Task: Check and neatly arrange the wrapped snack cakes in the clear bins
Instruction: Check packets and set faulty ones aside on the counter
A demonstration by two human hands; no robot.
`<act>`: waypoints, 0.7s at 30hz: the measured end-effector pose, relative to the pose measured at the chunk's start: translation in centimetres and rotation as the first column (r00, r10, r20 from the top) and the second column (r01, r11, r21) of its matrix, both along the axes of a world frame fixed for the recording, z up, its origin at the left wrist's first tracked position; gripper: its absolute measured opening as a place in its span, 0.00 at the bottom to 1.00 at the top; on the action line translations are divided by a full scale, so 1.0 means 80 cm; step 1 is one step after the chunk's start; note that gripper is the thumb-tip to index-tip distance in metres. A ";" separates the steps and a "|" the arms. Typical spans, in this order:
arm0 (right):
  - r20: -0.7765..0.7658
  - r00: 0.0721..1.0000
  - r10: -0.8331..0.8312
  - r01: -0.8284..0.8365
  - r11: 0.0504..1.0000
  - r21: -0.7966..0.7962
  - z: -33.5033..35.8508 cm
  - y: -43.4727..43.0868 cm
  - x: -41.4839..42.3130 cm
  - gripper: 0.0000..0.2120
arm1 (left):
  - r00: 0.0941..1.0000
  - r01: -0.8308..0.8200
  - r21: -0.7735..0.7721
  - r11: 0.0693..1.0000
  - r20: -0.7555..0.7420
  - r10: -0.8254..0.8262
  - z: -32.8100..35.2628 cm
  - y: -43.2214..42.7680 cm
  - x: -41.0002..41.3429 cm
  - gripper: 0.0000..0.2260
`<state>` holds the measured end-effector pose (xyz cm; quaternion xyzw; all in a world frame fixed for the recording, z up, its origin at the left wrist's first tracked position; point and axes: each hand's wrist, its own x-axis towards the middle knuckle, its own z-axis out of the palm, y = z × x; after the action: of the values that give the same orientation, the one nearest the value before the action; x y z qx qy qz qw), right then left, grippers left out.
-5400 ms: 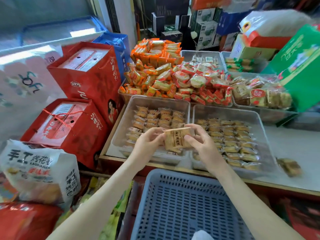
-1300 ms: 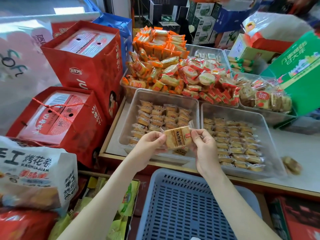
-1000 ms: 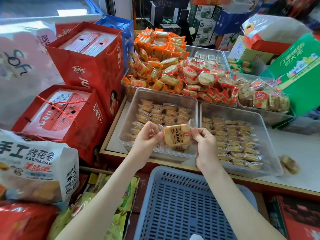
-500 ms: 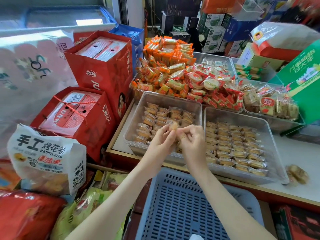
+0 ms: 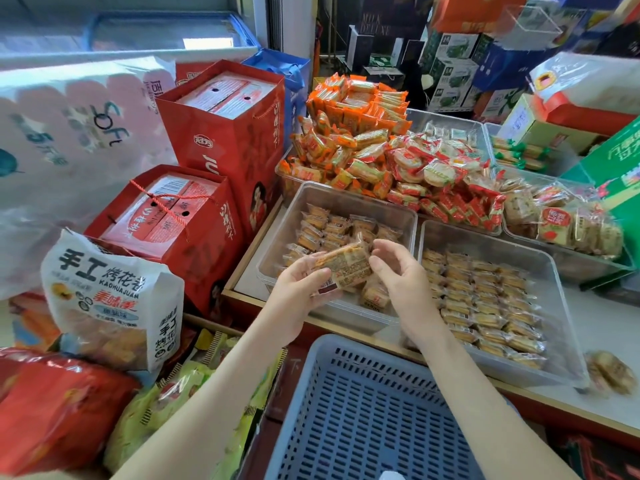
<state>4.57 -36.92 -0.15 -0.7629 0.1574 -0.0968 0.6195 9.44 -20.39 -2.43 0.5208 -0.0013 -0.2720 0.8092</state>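
Head view shows one wrapped snack cake (image 5: 343, 266) held up above the left clear bin (image 5: 346, 199), its printed label side turned to the camera. The left hand (image 5: 299, 294) grips it from below at the left end, with the thumb lying on the wrapper. The right hand (image 5: 398, 275) is at the right end of the packet with loosely curled fingers; whether its fingertips really pinch the wrapper, I cannot tell.

The left clear bin stands at the near left corner of the bench (image 5: 602, 320). Inside it, loose cakes (image 5: 329, 230) lie in rough rows in the far half, and a few more lie by the front wall under the hands. Just beside it, along the near edge of the bench, the right clear bin (image 5: 485, 240) holds small cakes (image 5: 485, 299) in tidy rows. A single packet (image 5: 609, 372) lies on the bare bench near the near edge, to the right of this bin.

Toward the far edge are heaps of orange packets (image 5: 356, 109) and red-and-white packets (image 5: 440, 174). A blue basket (image 5: 363, 410) is in front of the bench, below the arms. Beyond the left edge stand red gift boxes (image 5: 225, 133) and a white bag (image 5: 110, 296).
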 end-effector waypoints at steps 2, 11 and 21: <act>-0.091 0.994 0.065 -0.050 0.985 0.163 0.000 -0.005 0.007 0.09 | 0.999 0.041 -0.032 0.999 0.000 -0.041 0.001 0.006 0.001 0.13; -0.120 0.988 -0.097 0.111 0.987 0.113 -0.009 0.001 0.016 0.10 | 0.999 0.045 -0.020 0.999 -0.014 -0.046 -0.007 0.014 0.003 0.10; -0.056 0.990 0.130 -0.141 0.868 -0.476 -0.021 0.011 0.009 0.22 | 0.998 0.043 0.122 0.992 0.032 -0.048 -0.010 -0.001 0.013 0.10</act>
<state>5.33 -36.01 -1.80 -0.9024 0.0816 -0.0806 0.4154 10.47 -20.50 -3.23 0.5736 -0.0105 -0.2809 0.7694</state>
